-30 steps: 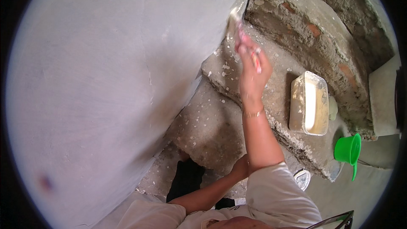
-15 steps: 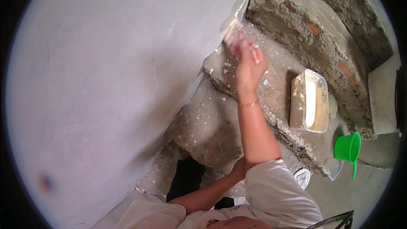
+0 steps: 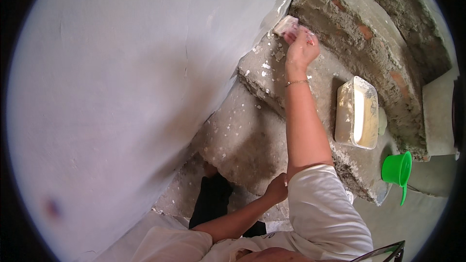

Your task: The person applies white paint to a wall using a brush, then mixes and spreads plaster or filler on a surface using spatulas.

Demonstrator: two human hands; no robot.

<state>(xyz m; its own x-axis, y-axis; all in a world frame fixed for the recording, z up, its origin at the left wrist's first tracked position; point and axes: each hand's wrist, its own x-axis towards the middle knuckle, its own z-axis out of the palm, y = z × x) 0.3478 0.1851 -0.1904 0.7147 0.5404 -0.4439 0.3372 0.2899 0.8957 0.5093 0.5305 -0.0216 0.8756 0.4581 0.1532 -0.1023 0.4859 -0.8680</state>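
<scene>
My right hand point(image 3: 303, 48) is closed around a paintbrush point(image 3: 286, 26). Whitish wide bristles meet the foot of the pale wall point(image 3: 121, 68), close to the corner with the rough steps. My fingers cover the brush's handle. Lower down, my left hand point(image 3: 276, 188) is curled beside my right upper arm; whatever it may hold is hidden. To the right of my right forearm, a rectangular plastic tub point(image 3: 344, 111) with white paint in it and dried smears on its sides stands on the concrete step point(image 3: 320, 75).
A green dipper point(image 3: 395, 167) with a long handle sits near the step's right end. Behind the tub is a pale green rounded thing point(image 3: 382, 121), partly hidden. Rough steps with exposed brick point(image 3: 398, 83) rise at the right. White paint spots dot the concrete.
My right hand has moved the brush slightly up and right along the wall's foot toward the corner. My left hand has come up and is more visible.
</scene>
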